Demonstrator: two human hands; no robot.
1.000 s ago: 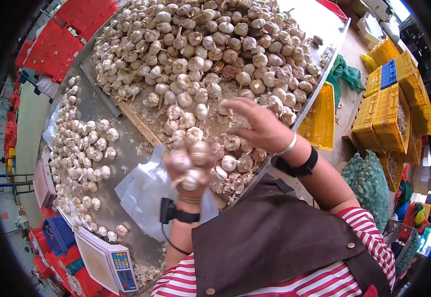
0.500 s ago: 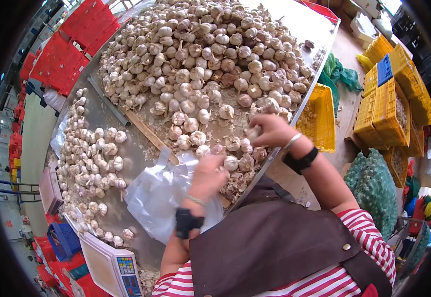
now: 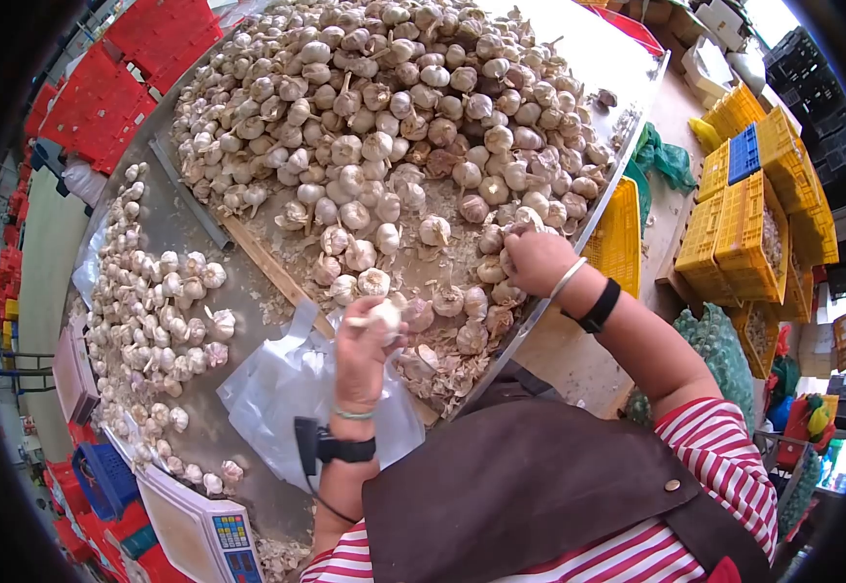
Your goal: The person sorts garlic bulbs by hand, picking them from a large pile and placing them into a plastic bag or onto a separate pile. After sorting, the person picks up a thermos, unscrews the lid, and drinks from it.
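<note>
Left hand (image 3: 363, 342): fingers curled around one garlic bulb (image 3: 381, 313), above the plastic bags (image 3: 277, 384). Right hand (image 3: 538, 260): fingers closed on a bulb at the heap's (image 3: 394, 117) near edge. Advice: grip firmly, lift clear of loose skins on the desk (image 3: 190, 233).

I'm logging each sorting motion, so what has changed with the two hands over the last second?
The left hand, which held several bulbs raised a second ago, let them go, dipped to the table and now grips one garlic bulb. The right hand came down from an open hover and closed on bulbs at the edge of the garlic pile. The plastic bag, scale and sorted bulbs stayed put.
</note>
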